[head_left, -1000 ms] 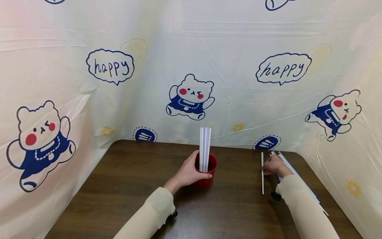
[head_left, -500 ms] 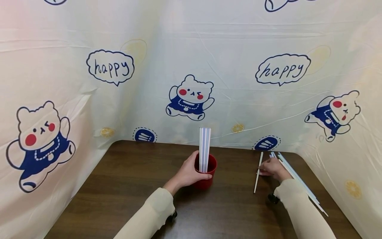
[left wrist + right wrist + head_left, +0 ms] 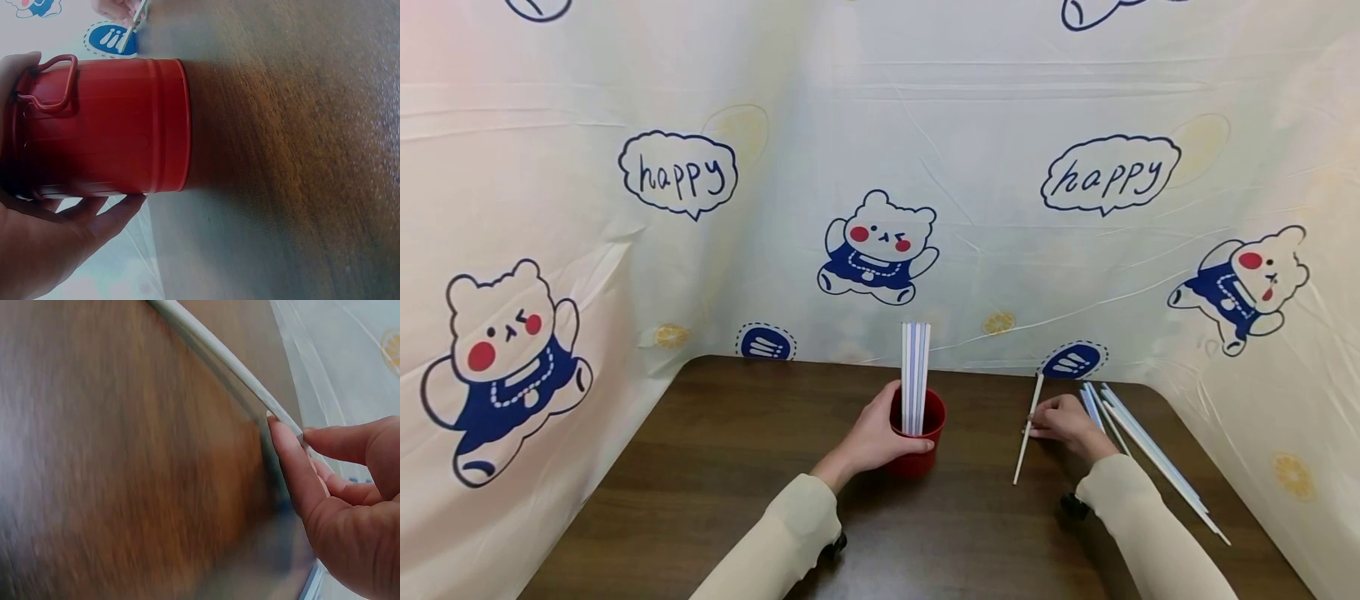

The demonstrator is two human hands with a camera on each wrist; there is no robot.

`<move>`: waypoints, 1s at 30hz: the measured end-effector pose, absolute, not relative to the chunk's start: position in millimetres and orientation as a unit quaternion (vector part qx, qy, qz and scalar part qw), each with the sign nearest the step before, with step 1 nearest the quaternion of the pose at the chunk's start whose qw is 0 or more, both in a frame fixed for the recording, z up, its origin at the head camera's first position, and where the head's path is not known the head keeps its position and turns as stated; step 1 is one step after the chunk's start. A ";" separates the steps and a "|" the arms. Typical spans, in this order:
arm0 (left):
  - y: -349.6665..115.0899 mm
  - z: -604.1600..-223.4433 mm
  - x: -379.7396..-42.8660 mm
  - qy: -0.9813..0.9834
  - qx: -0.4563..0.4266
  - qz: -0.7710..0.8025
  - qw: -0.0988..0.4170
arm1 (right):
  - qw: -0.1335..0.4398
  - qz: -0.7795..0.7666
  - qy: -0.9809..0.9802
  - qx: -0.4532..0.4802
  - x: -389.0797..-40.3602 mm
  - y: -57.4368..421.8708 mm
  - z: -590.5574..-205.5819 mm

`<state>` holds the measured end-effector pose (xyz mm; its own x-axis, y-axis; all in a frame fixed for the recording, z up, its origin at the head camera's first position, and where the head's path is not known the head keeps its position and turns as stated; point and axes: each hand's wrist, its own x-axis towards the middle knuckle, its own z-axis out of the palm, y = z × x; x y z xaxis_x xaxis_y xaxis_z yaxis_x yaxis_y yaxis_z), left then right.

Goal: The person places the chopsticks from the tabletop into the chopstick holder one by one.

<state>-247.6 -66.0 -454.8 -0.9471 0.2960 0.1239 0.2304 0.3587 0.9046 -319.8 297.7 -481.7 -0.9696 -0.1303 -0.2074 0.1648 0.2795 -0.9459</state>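
The left hand [image 3: 880, 429] is curled round the upper part of a red cup [image 3: 916, 463], its thumb lying along the near side at the rim. The right hand [image 3: 1063, 421] is nearly closed, pinching one slender white stick [image 3: 1022, 455] between thumb and fingertips; the right wrist view shows the stick's end at the pinch. With the cup as the dial's centre in the head view, that stick is at 3 o'clock, its far end pointing toward 12 to 1 and its near end between 6 and 7; I cannot tell whether it touches the wood. The cup stands upright on the brown counter [image 3: 700, 483], a wire handle [image 3: 74, 80] on its side, and holds a tight upright bundle of white and pale blue sticks [image 3: 914, 375] that rises well above the rim. Farther out, at 3 o'clock and beyond the right hand, loose sticks [image 3: 1159, 459] lie spread on the counter, slanting from 11 toward 5 o'clock. The left forearm, in a cream sleeve [image 3: 782, 533], reaches in from 7 o'clock of the frame; the right forearm, in a matching sleeve, reaches in from 5, its hand turned inward toward the cup.
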 end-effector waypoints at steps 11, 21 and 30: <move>-66.2 -455.5 -248.5 0.825 0.162 0.540 0.024 | -0.019 -0.625 0.780 0.018 -325.8 261.3 -465.3; -65.7 -455.7 -247.8 0.824 0.161 0.543 0.027 | -0.075 -0.663 0.745 0.006 -326.3 230.5 -432.0; -65.4 -457.8 -250.8 0.824 0.167 0.541 0.019 | -0.099 -0.705 0.702 -0.017 -325.4 207.7 -397.7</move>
